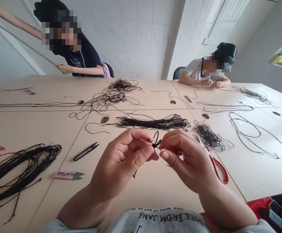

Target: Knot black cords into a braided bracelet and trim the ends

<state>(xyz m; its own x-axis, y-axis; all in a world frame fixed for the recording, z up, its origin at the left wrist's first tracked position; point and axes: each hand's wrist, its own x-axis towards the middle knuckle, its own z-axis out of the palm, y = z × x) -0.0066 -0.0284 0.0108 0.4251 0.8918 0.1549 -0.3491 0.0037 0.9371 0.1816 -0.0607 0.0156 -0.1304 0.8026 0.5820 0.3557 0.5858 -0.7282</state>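
My left hand (123,158) and my right hand (187,158) meet in front of me, their fingertips pinching a small knotted piece of black cord (156,144) from either side. A short cord end hangs below my left hand. Red-handled scissors (218,170) lie on the table just beyond my right hand, their blades partly hidden by it. A long bundle of black cord (153,123) lies ahead of my hands, and a black tangle (210,137) sits to the right, beside the scissors.
Left of my hands lie black thread snips (85,151), pink thread snips (68,175) and a large black cord coil (21,171). The beige table (141,194) has round holes and more cord. Two seated people work across it. A red-and-black object (272,208) sits at bottom right.
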